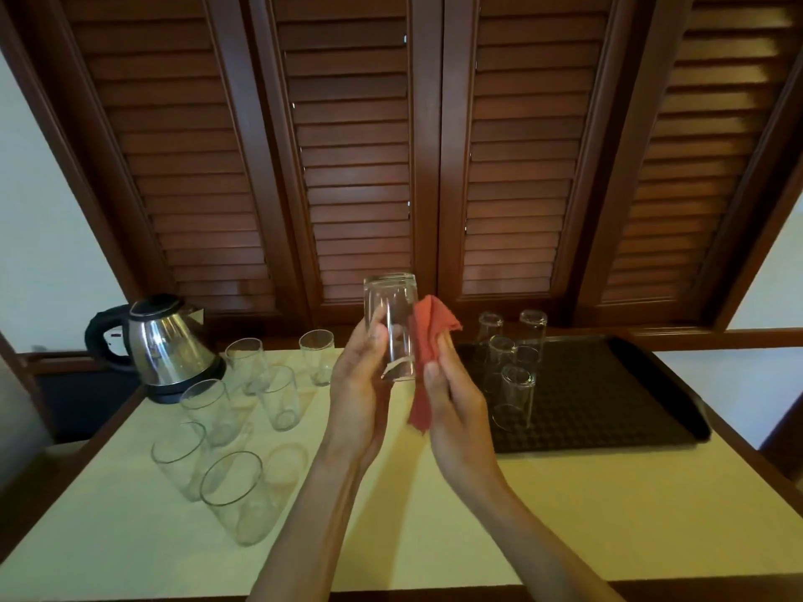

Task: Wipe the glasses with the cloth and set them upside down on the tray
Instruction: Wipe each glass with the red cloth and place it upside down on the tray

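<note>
My left hand [358, 397] holds a clear glass [393, 315] upside down above the middle of the table. My right hand [456, 406] presses a red cloth [428, 341] against the glass's right side. Several upright glasses [232, 493] stand on the table at the left. A dark tray [608, 397] lies at the right, with several glasses [517, 397] standing upside down on its left part.
A steel electric kettle [167, 345] stands at the back left of the cream table [434, 536]. Brown louvred shutters [391, 145] rise right behind the table. The table's wooden edge runs along the front.
</note>
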A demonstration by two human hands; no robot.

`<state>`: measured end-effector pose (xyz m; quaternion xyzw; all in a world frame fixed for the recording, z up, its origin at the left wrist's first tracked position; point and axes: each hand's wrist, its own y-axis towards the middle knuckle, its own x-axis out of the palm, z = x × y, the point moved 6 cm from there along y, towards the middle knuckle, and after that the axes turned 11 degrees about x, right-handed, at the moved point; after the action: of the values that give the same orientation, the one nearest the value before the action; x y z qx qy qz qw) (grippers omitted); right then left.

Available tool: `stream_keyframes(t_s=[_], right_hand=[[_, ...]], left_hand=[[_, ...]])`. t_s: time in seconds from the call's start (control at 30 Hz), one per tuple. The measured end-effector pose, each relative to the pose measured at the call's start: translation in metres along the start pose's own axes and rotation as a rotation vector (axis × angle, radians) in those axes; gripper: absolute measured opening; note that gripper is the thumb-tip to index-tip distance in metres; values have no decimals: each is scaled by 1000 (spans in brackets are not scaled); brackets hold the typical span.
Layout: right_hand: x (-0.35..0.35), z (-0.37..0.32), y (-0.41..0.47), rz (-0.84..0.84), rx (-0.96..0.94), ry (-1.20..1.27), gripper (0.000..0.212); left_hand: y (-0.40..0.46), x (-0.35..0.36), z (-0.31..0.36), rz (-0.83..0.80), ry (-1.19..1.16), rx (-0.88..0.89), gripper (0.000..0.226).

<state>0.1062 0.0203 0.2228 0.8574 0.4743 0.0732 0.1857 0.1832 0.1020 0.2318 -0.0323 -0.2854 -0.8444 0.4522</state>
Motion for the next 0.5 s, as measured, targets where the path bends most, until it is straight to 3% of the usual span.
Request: stream_keyframes(t_s=[0.1,0.2,0.37,0.5], right_hand=[[-9,-11,21,97,80,66,40],[3,-18,6,49,-37,-56,44],[-3,0,14,37,184,216,43],[-2,-11,17,17,73,135,40]], left_hand=[[-6,4,-11,-2,32,-71,49],[1,2,-9,10,61,-79,50],[-3,-3,-18,-12,125,-21,54],[-1,-2,-15,-23,133,-11,54]])
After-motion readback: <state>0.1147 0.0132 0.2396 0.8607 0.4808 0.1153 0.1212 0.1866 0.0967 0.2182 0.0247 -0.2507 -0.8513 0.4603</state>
